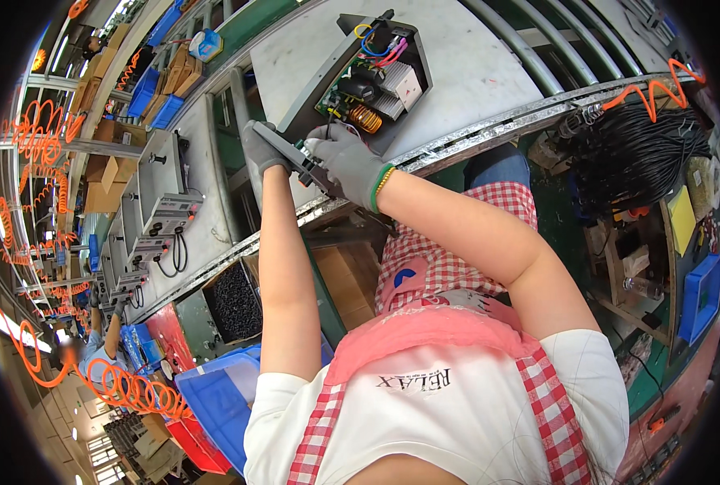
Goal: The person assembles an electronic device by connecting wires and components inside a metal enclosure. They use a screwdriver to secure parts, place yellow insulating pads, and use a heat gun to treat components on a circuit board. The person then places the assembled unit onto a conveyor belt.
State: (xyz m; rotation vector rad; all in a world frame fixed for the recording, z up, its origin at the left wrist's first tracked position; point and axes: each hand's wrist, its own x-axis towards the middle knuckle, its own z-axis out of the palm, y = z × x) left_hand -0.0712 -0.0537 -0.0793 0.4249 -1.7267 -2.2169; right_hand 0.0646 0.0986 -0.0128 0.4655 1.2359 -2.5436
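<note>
An open grey metal case (305,100) with electronics inside lies at an angle on the white worktop. It holds a green circuit board, a copper-wound coil (366,120), a silver heatsink (398,90) and coloured wires (380,53). My left hand (265,148), in a grey glove, grips the outer side of a dark end panel (299,159) at the case's near end. My right hand (349,163), also gloved, is closed against the panel's inner side, by a thin black wire. What its fingertips pinch is hidden.
Metal rollers (530,48) run beyond the worktop. Similar grey cases (154,182) stand along the line at left, where another person (101,356) works. Black cables (631,158) hang at right. A box of small black parts (235,303) and a blue bin (218,388) are near my left arm.
</note>
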